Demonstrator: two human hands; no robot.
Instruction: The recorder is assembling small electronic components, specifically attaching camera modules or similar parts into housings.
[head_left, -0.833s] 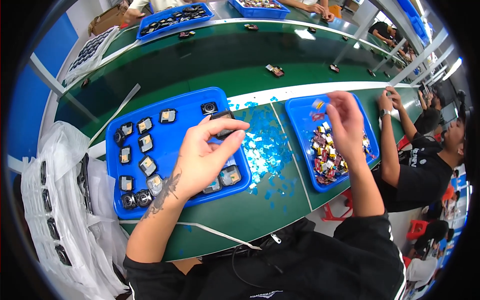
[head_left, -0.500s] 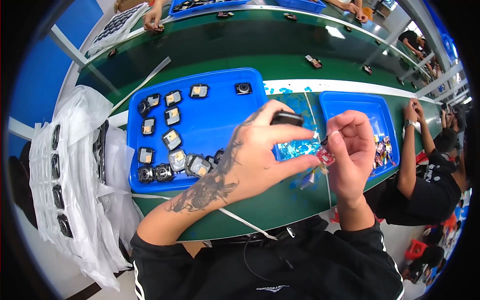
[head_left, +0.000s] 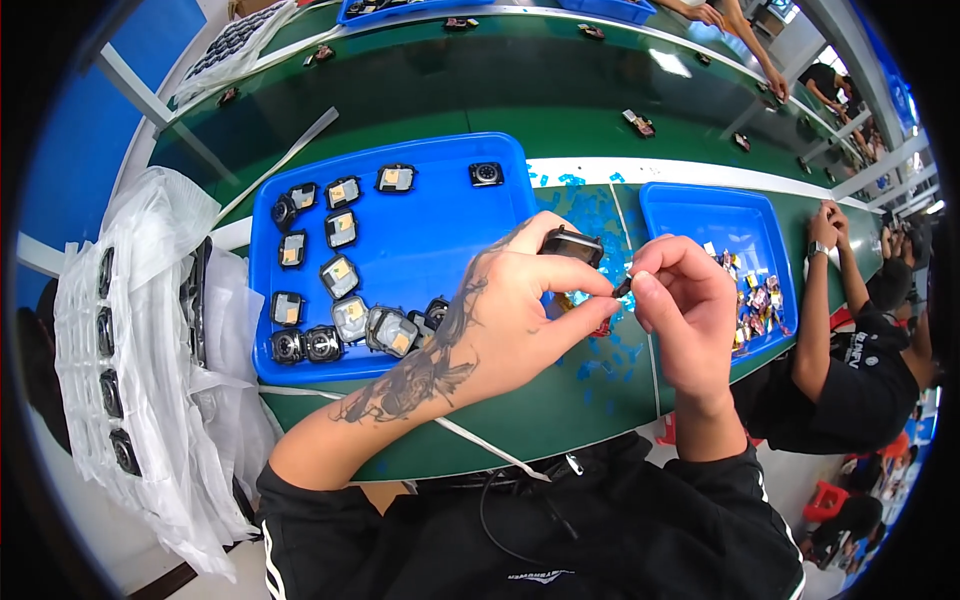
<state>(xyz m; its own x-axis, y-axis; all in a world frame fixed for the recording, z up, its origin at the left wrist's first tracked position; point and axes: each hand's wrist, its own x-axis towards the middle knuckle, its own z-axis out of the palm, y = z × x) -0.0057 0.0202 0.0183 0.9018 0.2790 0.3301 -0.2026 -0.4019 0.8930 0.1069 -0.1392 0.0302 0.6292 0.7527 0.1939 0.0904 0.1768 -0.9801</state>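
Note:
My left hand [head_left: 520, 310], tattooed up the forearm, is closed around a black watch case [head_left: 572, 246] tucked against its fingers. Its thumb and forefinger meet at a small dark part [head_left: 622, 287], too small to name. From the other side, the fingertips of my right hand [head_left: 692, 300] pinch that same part. Partly hidden below my left thumb, a bit of red circuit board [head_left: 603, 327] shows. Under both hands, blue film scraps [head_left: 610, 355] litter the green bench.
On the left, a blue tray [head_left: 430, 240] holds several watch cases. A smaller blue tray [head_left: 700, 205] at right contains small coloured parts. White wrapped stacks [head_left: 170, 400] stand far left. Circuit assemblies [head_left: 638, 124] lie along the green belt [head_left: 400, 90]; co-workers' hands [head_left: 775, 85] reach there.
Both hands have drawn together at the small dark part. The red board has gone from between the fingertips to below my left thumb. Assemblies on the belt have shifted slightly right.

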